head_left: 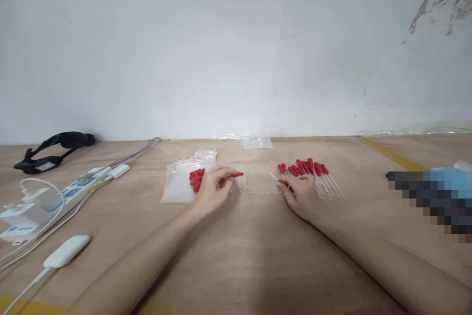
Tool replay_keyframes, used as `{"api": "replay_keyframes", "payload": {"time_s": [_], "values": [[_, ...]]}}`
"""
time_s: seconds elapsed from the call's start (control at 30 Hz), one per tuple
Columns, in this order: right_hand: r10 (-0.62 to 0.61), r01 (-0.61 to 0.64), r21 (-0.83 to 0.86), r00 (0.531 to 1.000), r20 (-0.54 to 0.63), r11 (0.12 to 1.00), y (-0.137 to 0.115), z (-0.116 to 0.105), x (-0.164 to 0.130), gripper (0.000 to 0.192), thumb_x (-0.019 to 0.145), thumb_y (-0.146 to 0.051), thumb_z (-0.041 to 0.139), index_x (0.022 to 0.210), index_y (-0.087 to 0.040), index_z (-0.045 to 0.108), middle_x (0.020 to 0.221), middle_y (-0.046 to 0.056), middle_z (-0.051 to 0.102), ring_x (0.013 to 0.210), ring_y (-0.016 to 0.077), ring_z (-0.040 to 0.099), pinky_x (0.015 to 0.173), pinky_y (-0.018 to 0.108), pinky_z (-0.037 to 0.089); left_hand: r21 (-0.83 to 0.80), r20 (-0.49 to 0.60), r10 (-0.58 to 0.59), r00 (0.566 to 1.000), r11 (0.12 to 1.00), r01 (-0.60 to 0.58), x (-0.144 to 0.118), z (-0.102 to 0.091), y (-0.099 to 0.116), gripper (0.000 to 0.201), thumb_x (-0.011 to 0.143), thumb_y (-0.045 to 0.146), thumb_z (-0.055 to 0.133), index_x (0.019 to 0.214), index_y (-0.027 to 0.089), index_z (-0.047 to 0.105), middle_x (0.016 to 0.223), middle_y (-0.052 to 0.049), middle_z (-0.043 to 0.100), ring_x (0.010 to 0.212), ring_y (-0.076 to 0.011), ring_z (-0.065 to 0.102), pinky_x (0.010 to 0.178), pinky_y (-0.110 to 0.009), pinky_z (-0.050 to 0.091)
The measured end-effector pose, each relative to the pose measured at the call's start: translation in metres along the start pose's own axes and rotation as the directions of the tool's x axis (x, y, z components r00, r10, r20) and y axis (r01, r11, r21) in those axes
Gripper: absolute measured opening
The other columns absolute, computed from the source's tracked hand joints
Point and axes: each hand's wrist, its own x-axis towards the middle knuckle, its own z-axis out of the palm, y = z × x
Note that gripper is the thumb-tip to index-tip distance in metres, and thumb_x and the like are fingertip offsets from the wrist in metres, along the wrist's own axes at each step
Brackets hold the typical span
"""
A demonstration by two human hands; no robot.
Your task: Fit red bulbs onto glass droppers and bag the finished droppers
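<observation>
Between the fingertips of my left hand (213, 190) is a red rubber dropper bulb (236, 175), pointing right. My right hand (303, 196) pinches a thin clear glass dropper tube (273, 176), its free end toward the left. The bulb and this tube are apart. Below and between both hands lies a row of clear glass tubes (258, 183). Loose red bulbs (195, 176) are heaped on a clear plastic bag (174, 186) beside my left hand, which hides part of them. Beyond my right hand lie several droppers (310, 163) with red bulbs on glass tubes.
Another clear bag (257, 143) lies by the wall. At left are a power strip (70, 196) with plugs and cables, a white adapter (68, 251) and a black strapped device (55, 150). A pixelated dark object (435, 202) and something blue (452, 181) sit at right.
</observation>
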Motion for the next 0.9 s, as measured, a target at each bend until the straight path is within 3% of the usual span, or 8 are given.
{"api": "replay_keyframes", "payload": {"time_s": [0.1,0.2,0.4,0.57,0.9], "values": [[-0.016,0.014,0.042,0.998,0.059,0.999,-0.01,-0.006,0.001,0.019,0.085,-0.027,0.042,0.081,-0.017,0.058,0.069,0.001,0.063,0.06,0.0109,0.054,0.076,0.031,0.024,-0.075,0.07,-0.08,0.994,0.994,0.086,-0.017,0.031,-0.004,0.018,0.072,0.026,0.058,0.087,0.016,0.062,0.073,-0.002,0.061,0.058,-0.0111,0.055,0.052,-0.021,0.042],[-0.052,0.046,0.073,0.995,0.081,0.996,-0.021,-0.01,0.0,0.019,0.084,-0.026,0.042,0.077,-0.017,0.058,0.067,0.001,0.062,0.058,0.0105,0.052,0.073,0.031,0.025,-0.081,0.13,-0.145,0.981,0.984,0.156,-0.027,0.046,-0.009,0.019,0.071,0.029,0.061,0.084,0.015,0.057,0.065,0.0,0.06,0.05,-0.0089,0.052,0.048,-0.019,0.041],[-0.133,0.121,0.093,0.983,0.126,0.988,-0.034,-0.011,-0.001,0.016,0.082,-0.023,0.043,0.08,-0.016,0.058,0.069,0.001,0.062,0.058,0.0099,0.051,0.07,0.031,0.025,-0.002,0.126,-0.045,0.991,0.999,0.045,-0.027,0.044,-0.011,0.019,0.075,0.024,0.057,0.092,0.017,0.056,0.083,-0.002,0.056,0.06,-0.0093,0.053,0.055,-0.021,0.044],[-0.156,0.136,0.123,0.973,0.171,0.983,-0.035,-0.013,-0.001,0.015,0.082,-0.022,0.043,0.083,-0.017,0.057,0.072,0.001,0.063,0.058,0.0095,0.051,0.07,0.031,0.026,0.061,0.135,-0.007,0.991,0.998,-0.001,-0.026,0.042,-0.007,0.017,0.076,0.026,0.056,0.09,0.017,0.058,0.076,-0.001,0.052,0.06,-0.0101,0.05,0.055,-0.021,0.042],[-0.188,0.123,0.23,0.941,0.283,0.965,-0.036,-0.017,-0.001,0.019,0.085,-0.025,0.04,0.083,-0.018,0.058,0.071,0.001,0.061,0.06,0.0104,0.049,0.069,0.03,0.028,0.006,0.192,0.001,0.981,1.0,-0.003,-0.026,0.04,-0.01,0.019,0.08,0.032,0.051,0.085,0.015,0.057,0.066,0.0,0.057,0.057,-0.0106,0.048,0.053,-0.021,0.037]]}}
